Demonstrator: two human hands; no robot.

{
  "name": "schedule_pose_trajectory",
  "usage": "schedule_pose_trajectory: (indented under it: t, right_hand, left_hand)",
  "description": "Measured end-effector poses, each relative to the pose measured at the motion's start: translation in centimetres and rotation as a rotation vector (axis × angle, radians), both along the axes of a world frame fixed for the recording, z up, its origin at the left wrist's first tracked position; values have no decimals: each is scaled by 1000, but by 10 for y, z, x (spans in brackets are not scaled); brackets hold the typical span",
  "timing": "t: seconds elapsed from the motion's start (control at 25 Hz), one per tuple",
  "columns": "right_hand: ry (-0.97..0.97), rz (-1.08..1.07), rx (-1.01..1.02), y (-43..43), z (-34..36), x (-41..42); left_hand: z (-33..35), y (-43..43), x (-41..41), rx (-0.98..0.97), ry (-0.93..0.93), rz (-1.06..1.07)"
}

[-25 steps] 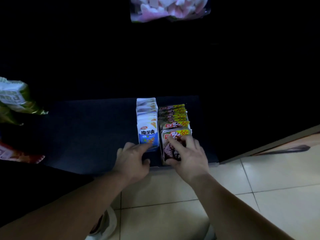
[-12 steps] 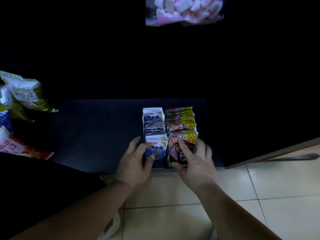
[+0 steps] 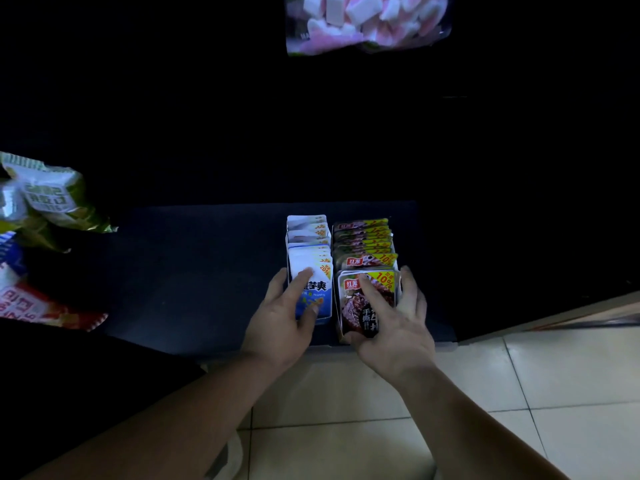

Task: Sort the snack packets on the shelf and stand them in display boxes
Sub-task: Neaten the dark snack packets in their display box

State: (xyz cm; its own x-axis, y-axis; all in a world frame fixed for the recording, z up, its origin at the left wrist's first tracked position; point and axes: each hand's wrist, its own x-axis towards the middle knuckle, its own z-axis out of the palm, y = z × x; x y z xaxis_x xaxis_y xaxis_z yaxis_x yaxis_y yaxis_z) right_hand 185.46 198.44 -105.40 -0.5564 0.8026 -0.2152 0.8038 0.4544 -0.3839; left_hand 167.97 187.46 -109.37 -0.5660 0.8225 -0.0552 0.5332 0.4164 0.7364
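Observation:
Two display boxes stand side by side near the front edge of a dark shelf (image 3: 194,271). The left box (image 3: 288,237) holds several blue-and-white packets (image 3: 320,289) standing in a row. The right box (image 3: 399,289) holds several brown packets (image 3: 360,261) with yellow corners. My left hand (image 3: 280,323) holds the front of the left box, thumb along its left wall and fingers on the front blue packet. My right hand (image 3: 394,330) grips the front of the right box, index finger across the front brown packet and other fingers round the right wall.
A clear bag of pink and white sweets (image 3: 367,22) hangs above. Loose green snack bags (image 3: 48,199) and a red one (image 3: 41,310) lie at the far left of the shelf. Pale tiled floor (image 3: 536,393) lies below the shelf edge. The shelf's back is dark.
Both hands have moved further up onto the front packets and round the box fronts. The blue packets, tipped half a second ago, stand more upright and closer together.

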Motion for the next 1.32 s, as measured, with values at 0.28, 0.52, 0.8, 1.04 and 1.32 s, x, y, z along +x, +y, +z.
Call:
schedule_pose_trajectory:
  t: [0.28,0.52,0.8,1.04,1.32]
  right_hand:
    - [50,-38,-150,-2,-7,7]
    - [48,-35,-125,1,-9,0]
    - [47,-48,-153,11,-3,-6]
    - [52,-47,-124,13,-4,2]
    - [-12,-55,-116,23,-2,-3]
  left_hand:
    - [-11,1,-13,-82,75,-110]
    - [-12,-3,-10,-12,52,-108]
    - [-9,-6,1,-13,2,-158]
    - [-6,4,-5,-16,-12,-164]
    - [-6,18,-5,-38,-21,-147]
